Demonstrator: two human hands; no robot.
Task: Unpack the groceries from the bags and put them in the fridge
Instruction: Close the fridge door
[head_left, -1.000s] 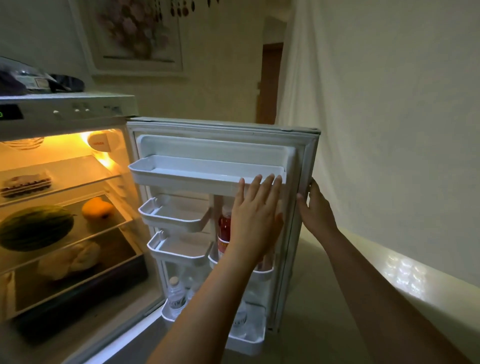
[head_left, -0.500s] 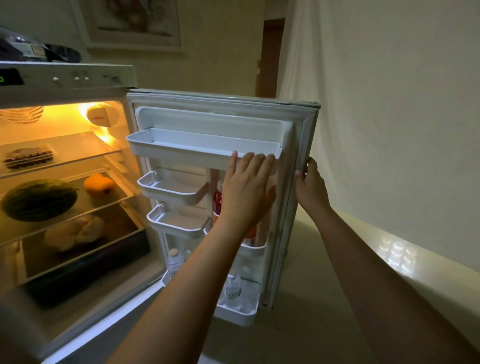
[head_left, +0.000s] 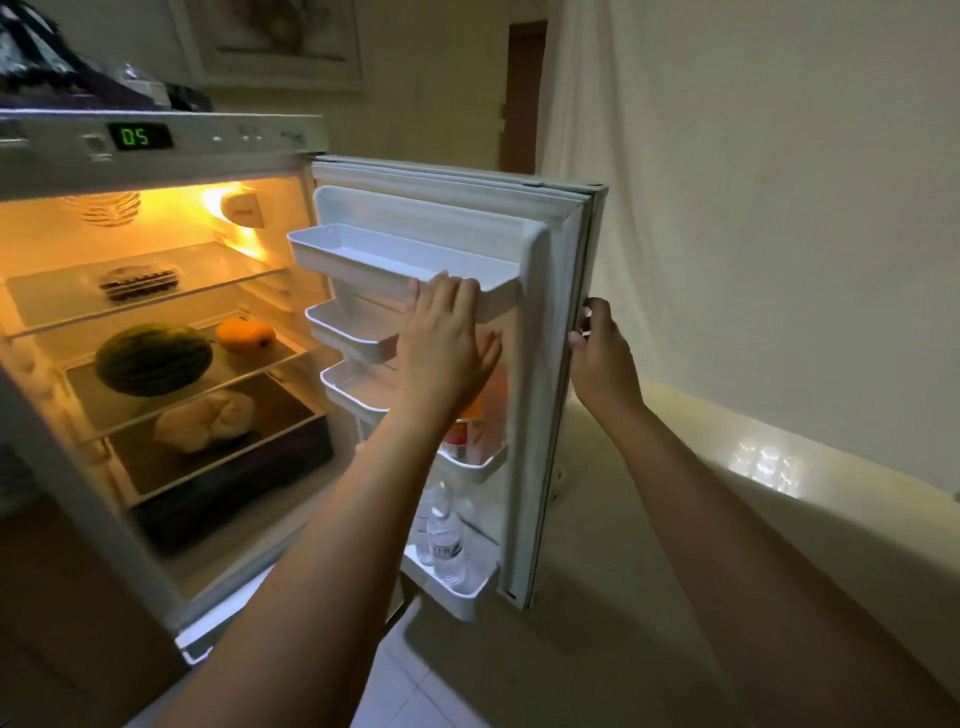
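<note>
The left hand (head_left: 447, 338) lies flat, fingers straight, against the front of the top door shelf (head_left: 405, 260) at mid-frame, hiding part of a red bottle (head_left: 462, 436) in the bin below. The right hand (head_left: 605, 358) grips the outer edge of the fridge door (head_left: 561, 322), its fingertips curled out of sight behind it. Water bottles (head_left: 444, 540) stand in the lowest door bin. At the left of the frame, in the lit fridge (head_left: 156, 156), sit a watermelon (head_left: 153, 358), an orange fruit (head_left: 244, 335), a dark tray (head_left: 137, 280) too blurred to identify, and a pale bagged lump (head_left: 205, 418).
</note>
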